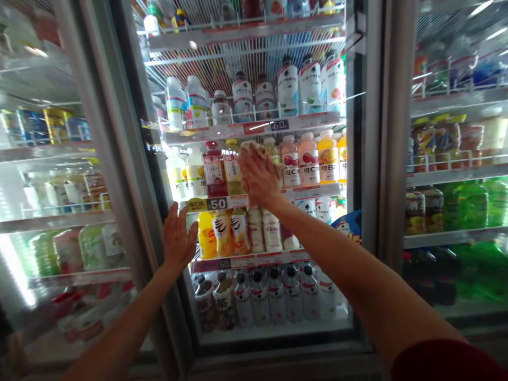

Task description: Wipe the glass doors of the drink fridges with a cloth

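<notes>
In the middle of the head view my right hand (259, 177) lies flat, fingers pointing up, over a pale crumpled cloth (252, 145). It presses the cloth on the glass of a cooler door (273, 338); the palm hides most of it. Lower left, my left hand (178, 238) is raised with its fingers apart and nothing in it. That hand is by the left side of the same door, near the dark frame (159, 169); whether it touches the glass I cannot tell. Behind the glass, bottles of juice (214, 169) and flavoured water (307, 159) stand in rows.
Price strips (217, 203) run along the shelf edges. At the glass's lower right is a blue sticker (349, 226). Metal door frames (399, 132) divide this door from neighbouring coolers, where cans (55, 124) and green bottles (472, 201) stand.
</notes>
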Tool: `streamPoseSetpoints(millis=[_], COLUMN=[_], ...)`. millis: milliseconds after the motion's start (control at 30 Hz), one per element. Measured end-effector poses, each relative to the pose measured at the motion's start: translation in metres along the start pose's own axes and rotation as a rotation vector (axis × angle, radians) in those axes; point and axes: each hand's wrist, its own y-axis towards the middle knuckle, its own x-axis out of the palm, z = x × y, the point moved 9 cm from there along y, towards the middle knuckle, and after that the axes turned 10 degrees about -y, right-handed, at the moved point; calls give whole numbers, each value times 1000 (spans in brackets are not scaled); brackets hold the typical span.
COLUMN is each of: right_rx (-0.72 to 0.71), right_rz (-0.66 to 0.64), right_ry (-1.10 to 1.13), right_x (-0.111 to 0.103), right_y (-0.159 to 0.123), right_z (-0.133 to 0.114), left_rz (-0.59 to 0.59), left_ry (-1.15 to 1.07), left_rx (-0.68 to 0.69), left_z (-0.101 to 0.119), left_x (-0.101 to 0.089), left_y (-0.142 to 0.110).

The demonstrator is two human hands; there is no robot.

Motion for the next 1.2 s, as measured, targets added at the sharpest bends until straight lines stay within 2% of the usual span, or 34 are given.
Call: streamPoseSetpoints(millis=[33, 67, 100, 133, 233, 267, 300, 333, 433, 467, 500, 533, 633, 667, 700, 733, 833, 867, 900, 933, 967, 1033, 1067, 1100, 1133, 1167, 1200], right_rx=[91, 117, 81, -10, -422, -507, -516, -440, 74, 189, 224, 173, -253, -318, -290, -188, 375, 485, 512, 461, 327, -65, -206, -269, -240, -118, 62], right_rz=[18, 22, 11, -15, -110, -129, -136, -128, -38, -4, 19, 24, -40, -48, -32, 2, 168, 195, 197, 177, 137, 45, 10, -5, 5, 45, 106], right_ry=[-11, -17, -17, -10, 35, 44, 41, 25, -66, -89, -101, -102, -79, -86, -104, -129, -198, -204, -201, -193, -179, -143, -136, -138, -151, -173, -197], right_x=[-4, -6, -6, -2, 10, 11, 10, 7, -7, -12, -14, -13, -1, -1, -3, -9, -34, -38, -39, -36, -31, -18, -14, -12, -14, -19, -26], right_y=[4, 1, -8, -24, -85, -98, -100, -91, -45, -37, -35, -37, -72, -84, -90, -89, -74, -71, -67, -64, -63, -72, -80, -84, -82, -75, -67], right_z=[21, 32, 32, 22, -24, -30, -25, -11, 66, 83, 88, 83, 41, 41, 52, 74, 157, 169, 168, 155, 133, 78, 62, 57, 65, 84, 107], left_rz=[6, 15, 24, 31, 41, 39, 35, 31, 27, 30, 34, 40, 40, 31, 19, 9, 2, 8, 16, 23, 30, 36, 35, 34, 31, 26, 18], left_ry=[-4, -7, -6, -3, 16, 21, 27, 33, 53, 55, 54, 52, 54, 55, 54, 49, 33, 32, 32, 33, 31, 24, 24, 28, 35, 44, 51], left_rx=[-1, -2, -5, -13, -66, -82, -93, -97, -96, -97, -99, -101, -80, -61, -41, -21, -11, -21, -33, -42, -44, -31, -23, -18, -19, -23, -29], left_z=[2, 5, 8, 12, 21, 23, 25, 27, 32, 32, 32, 32, 30, 29, 30, 30, 29, 28, 28, 27, 27, 28, 28, 28, 27, 25, 24], left_x=[4, 8, 12, 17, 26, 27, 29, 29, 31, 32, 32, 32, 31, 30, 30, 29, 28, 28, 28, 28, 28, 27, 27, 26, 25, 25, 25], left_y=[1, 2, 2, 3, 2, 2, 3, 4, 7, 8, 9, 9, 9, 9, 9, 9, 9, 9, 9, 9, 8, 6, 5, 3, 2, 0, -1])
